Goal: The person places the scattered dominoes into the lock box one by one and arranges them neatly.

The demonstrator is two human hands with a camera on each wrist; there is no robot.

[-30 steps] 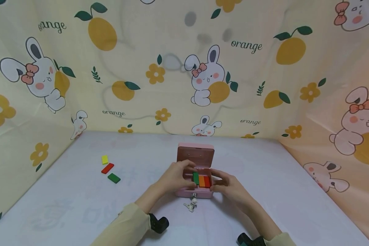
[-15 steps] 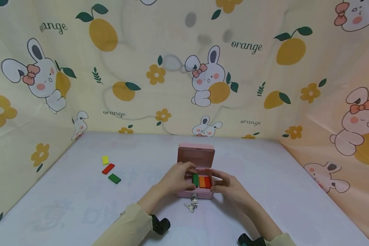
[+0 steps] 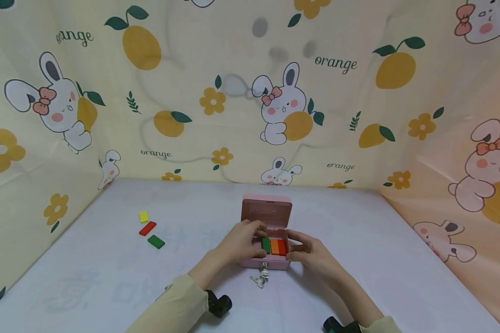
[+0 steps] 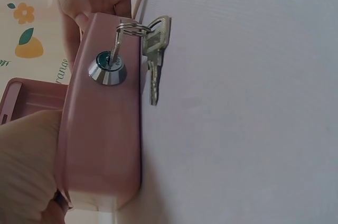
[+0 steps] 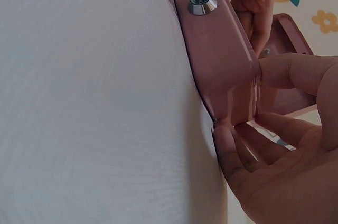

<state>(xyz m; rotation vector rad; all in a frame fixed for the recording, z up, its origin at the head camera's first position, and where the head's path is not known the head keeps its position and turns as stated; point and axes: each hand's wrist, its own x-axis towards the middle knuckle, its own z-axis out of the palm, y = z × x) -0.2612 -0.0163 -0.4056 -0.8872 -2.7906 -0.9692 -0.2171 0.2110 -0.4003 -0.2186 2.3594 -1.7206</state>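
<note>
A pink metal cash box (image 3: 271,264) stands on the table with its lid (image 3: 266,211) raised; a key on a ring sits in its front lock (image 4: 108,68). Inside lie a green block (image 3: 266,245), an orange block (image 3: 274,247) and a red block (image 3: 282,247), side by side. My left hand (image 3: 238,241) reaches in over the left wall and pinches the green block between thumb and fingers, its grip partly hidden. My right hand (image 3: 312,252) grips the box's right side, its fingers spread along the wall in the right wrist view.
To the left on the white table (image 3: 87,259) lie a yellow block (image 3: 143,216), a red block (image 3: 147,228) and a green block (image 3: 156,242). A second key (image 3: 259,280) hangs from the ring before the box. A printed cloth (image 3: 233,115) encloses the back and sides.
The green block in my left hand has come down slightly and stands straighter beside the orange one. The right hand stays on the box. The view has shifted a little.
</note>
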